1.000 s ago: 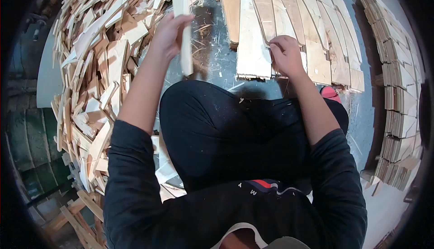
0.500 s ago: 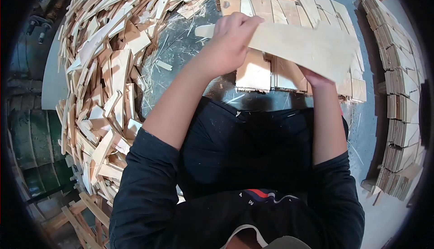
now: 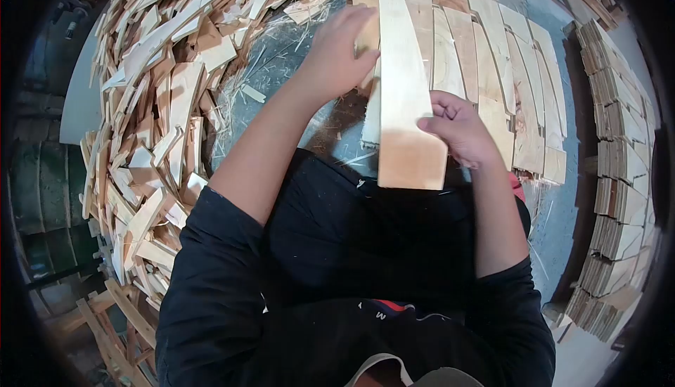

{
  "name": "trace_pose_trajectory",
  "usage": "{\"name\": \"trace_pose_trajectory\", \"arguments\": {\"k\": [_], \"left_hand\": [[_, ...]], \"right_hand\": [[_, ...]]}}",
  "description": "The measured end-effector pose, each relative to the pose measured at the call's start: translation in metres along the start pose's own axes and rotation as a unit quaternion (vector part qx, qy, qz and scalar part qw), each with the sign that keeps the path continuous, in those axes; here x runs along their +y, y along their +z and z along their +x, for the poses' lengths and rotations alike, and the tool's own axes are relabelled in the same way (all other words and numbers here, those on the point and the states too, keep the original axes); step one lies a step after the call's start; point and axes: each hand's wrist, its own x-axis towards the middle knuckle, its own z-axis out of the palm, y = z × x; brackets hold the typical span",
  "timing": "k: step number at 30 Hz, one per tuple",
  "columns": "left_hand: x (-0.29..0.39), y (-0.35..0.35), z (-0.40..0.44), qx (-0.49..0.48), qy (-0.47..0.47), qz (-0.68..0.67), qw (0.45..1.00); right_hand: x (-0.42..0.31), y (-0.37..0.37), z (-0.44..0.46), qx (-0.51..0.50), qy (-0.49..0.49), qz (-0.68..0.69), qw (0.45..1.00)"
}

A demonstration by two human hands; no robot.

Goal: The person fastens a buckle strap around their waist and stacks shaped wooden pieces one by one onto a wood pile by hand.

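A long pale wooden board [image 3: 408, 92], narrow at the far end and wide at the near end, points away from me above the stacked boards. My right hand [image 3: 460, 130] grips its right edge, thumb on top and fingers partly hidden at the side. My left hand [image 3: 337, 56] is at the left edge, thumb and fingers apart; their tips meet or nearly meet the wood. Rows of similar stacked boards [image 3: 492, 71] lie under and to the right of the held one.
A large heap of wooden offcuts [image 3: 165, 106] curves around the left and back. More board stacks [image 3: 615, 169] form a row along the far right. Splinters lie on the grey floor [image 3: 281, 53]. A wooden frame [image 3: 116, 331] stands at lower left.
The board has turned from lying crosswise to pointing away from me, its wide end now near my lap. My left hand has loosened from its narrow end; my right hand has shifted to its right edge.
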Motion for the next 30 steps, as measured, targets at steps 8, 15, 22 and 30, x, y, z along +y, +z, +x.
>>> {"name": "trace_pose_trajectory", "arguments": {"k": [8, 15, 22, 30], "left_hand": [[0.008, 0.020, -0.008, -0.002, -0.254, -0.253, 0.933], [-0.098, 0.021, -0.006, -0.042, -0.321, -0.092, 0.942], [-0.129, 0.030, -0.009, -0.211, -0.352, 0.020, 0.912], [-0.132, 0.051, -0.012, -0.202, -0.333, 0.068, 0.919]], "right_hand": [[0.009, 0.044, 0.030, -0.019, -0.042, -0.136, 0.990], [0.027, 0.020, 0.036, 0.129, -0.093, -0.138, 0.978], [0.062, -0.016, 0.057, 0.158, -0.066, -0.116, 0.978], [-0.031, 0.018, -0.020, 0.173, -0.293, -0.198, 0.919]]}}
